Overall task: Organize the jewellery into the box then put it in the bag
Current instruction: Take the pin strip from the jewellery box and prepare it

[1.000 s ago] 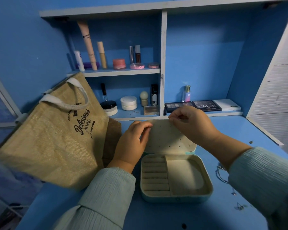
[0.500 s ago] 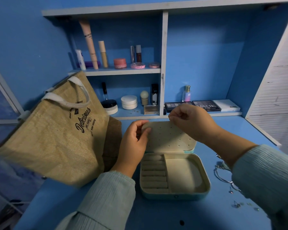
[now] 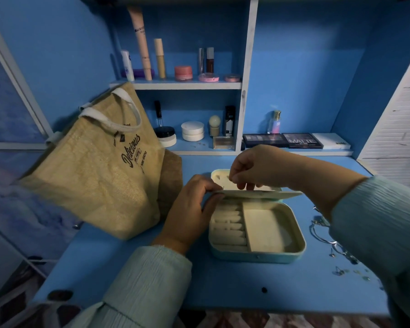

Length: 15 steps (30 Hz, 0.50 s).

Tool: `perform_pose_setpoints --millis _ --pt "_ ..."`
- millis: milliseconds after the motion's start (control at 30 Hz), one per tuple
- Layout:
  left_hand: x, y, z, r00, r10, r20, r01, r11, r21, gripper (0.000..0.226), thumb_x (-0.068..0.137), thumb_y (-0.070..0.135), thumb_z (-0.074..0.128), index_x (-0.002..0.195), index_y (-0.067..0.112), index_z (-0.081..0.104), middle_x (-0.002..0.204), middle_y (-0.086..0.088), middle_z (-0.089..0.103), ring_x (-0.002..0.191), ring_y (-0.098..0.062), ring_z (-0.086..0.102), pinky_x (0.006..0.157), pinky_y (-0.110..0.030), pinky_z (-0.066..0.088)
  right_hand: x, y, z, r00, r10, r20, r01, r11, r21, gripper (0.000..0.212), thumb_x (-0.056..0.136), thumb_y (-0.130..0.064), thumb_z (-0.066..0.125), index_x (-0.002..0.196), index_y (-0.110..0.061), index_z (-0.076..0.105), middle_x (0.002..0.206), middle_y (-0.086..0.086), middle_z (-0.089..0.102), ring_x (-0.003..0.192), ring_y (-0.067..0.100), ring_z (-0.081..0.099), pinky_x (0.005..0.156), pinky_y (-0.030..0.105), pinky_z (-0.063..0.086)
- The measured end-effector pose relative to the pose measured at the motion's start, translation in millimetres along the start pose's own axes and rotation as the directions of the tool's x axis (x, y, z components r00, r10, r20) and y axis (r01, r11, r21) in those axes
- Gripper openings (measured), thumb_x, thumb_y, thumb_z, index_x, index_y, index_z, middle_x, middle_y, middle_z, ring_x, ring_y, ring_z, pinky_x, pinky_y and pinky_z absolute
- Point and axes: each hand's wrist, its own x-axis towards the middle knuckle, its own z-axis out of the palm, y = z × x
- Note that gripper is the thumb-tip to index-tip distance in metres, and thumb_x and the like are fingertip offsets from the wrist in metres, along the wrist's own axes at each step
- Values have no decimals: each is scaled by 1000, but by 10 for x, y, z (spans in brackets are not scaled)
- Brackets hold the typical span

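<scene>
Both hands busy at open jewellery box (image 3: pixel 257 235) on desk: left hand (image 3: pixel 189 209) pinching inner flap (image 3: pixel 258 194), right hand (image 3: pixel 256 169) fingertips pinched behind it, risking earring dropped if flap slips.

Tan bag (image 3: pixel 92 181), pale-teal box (image 3: pixel 256 255)

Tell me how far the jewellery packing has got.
Done: the jewellery box lies open on the desk, but its compartments look empty. In hand: the left hand holds the perforated flap by its edge while the right hand pinches something small behind it, too small to identify. Left: the loose jewellery on the desk goes in, then the box goes into the jute bag.
</scene>
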Motion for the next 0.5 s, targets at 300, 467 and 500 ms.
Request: perform_pose_setpoints --millis 300,467,500 --pt "-56 -114 31 980 169 -103 -152 977 151 23 94 43 44 95 21 49 90 -10 61 86 -9 50 79 -16 39 61 -27 113 997 1 71 -1 1000 8 10 86 -15 64 78 -22 68 67 -5 64 57 8 54 62 20 48" --pt "-62 -131 29 969 198 -150 -158 957 242 15 89 41 51 94 27 50 86 -3 63 85 -9 51 80 -29 36 101 -15 121 995 -15 96 15 1000 -6 11 85 -19 66 77 -27 67 69 -6 64 61 10 54 65 22 48" --pt "-62 -129 31 966 207 -156 -165 955 247 16 89 42 51 94 26 51 85 -3 64 85 -9 51 81 -29 35 106 -8 124 995 -20 102 20 1000 -4 11 85 -19 66 77 -27 68 70 -6 64 64 11 55 67 24 49"
